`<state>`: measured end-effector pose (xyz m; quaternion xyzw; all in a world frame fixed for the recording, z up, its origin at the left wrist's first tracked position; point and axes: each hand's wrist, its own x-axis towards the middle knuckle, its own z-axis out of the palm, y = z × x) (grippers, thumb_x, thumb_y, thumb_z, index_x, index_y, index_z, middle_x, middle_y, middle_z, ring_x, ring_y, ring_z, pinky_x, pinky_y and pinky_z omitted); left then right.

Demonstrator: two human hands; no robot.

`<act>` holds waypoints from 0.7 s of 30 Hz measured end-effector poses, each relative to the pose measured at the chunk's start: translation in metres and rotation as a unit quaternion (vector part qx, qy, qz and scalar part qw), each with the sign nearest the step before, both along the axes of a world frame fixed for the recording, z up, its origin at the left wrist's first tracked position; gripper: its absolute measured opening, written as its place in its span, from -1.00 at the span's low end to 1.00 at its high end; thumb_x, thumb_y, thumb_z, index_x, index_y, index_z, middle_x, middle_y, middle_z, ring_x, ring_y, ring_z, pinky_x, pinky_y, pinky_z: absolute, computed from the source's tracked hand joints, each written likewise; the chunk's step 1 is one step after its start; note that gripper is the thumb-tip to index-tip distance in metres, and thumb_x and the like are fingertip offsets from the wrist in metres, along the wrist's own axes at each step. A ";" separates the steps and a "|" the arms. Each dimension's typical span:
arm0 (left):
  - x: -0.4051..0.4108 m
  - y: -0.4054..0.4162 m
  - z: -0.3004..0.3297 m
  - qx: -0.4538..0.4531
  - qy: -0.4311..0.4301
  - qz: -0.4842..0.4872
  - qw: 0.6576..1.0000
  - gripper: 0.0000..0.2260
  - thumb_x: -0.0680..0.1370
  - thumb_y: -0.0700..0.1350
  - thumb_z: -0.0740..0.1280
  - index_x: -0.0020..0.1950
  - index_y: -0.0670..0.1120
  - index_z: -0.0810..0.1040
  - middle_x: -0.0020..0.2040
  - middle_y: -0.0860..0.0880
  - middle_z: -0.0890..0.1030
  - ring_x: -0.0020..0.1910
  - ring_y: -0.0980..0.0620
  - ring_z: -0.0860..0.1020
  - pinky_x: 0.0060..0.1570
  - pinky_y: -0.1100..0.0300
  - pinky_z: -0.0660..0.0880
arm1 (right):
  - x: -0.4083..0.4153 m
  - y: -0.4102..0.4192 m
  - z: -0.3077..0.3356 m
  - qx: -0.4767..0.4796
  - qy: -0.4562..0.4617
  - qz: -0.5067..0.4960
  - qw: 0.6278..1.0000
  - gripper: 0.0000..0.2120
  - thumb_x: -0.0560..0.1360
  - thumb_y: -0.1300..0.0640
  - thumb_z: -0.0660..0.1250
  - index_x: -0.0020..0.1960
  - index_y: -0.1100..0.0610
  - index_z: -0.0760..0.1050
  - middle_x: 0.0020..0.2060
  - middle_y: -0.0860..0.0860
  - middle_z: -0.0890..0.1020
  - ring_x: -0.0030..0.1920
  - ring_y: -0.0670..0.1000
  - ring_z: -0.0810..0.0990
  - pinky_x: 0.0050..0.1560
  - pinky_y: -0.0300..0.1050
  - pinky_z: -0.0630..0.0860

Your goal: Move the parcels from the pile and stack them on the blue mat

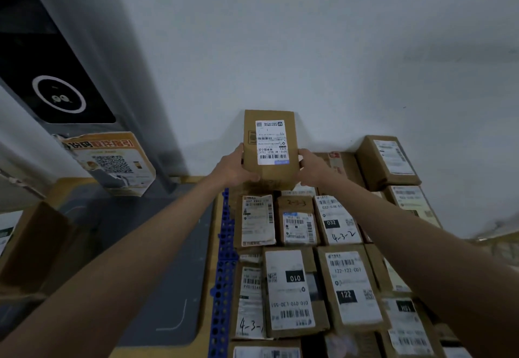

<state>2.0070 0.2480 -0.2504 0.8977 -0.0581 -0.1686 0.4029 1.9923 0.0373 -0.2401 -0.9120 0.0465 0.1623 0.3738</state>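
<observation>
I hold a brown cardboard parcel [269,147] with a white shipping label out in front of me, close to the white wall. My left hand [234,168] grips its lower left side and my right hand [310,168] grips its lower right side. It hangs just above the far end of the stacked parcels [295,279], which lie label-up in rows on the blue mat [223,273]. Only the mat's perforated left edge shows beside the boxes.
A taller parcel [387,161] stands at the back right of the stack. A grey pillar with a dark screen [56,85] and an orange QR poster [112,161] rises at the left. Cardboard boxes [33,242] sit at the far left on the grey floor [157,259].
</observation>
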 end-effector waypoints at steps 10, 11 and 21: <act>0.004 -0.003 -0.029 0.021 0.029 -0.008 0.999 -0.32 0.48 -0.01 0.46 0.51 0.06 0.20 0.39 -0.02 0.47 0.31 -0.05 0.47 0.12 0.19 0.38 | -0.007 0.003 -0.009 -0.062 -0.017 0.059 0.996 -0.55 0.54 0.21 0.32 0.40 0.18 0.37 0.25 0.14 0.55 0.11 0.10 0.54 0.06 -0.09 0.46; 0.002 -0.003 -0.027 0.027 0.033 -0.010 0.999 -0.31 0.48 0.01 0.45 0.53 0.06 0.18 0.39 -0.01 0.47 0.31 -0.04 0.47 0.11 0.19 0.38 | -0.009 0.004 -0.007 -0.073 -0.015 0.062 0.995 -0.59 0.55 0.19 0.31 0.38 0.20 0.39 0.25 0.16 0.55 0.11 0.12 0.53 0.02 -0.11 0.43; -0.043 0.015 0.016 0.101 0.035 -0.061 0.992 -0.36 0.52 0.01 0.41 0.54 -0.01 0.23 0.45 -0.06 0.39 0.35 -0.04 0.40 0.12 0.23 0.34 | -0.056 0.004 0.036 -0.137 0.020 0.040 0.990 -0.41 0.55 0.07 0.33 0.47 0.26 0.20 0.40 0.16 0.39 0.35 0.15 0.42 0.21 -0.06 0.41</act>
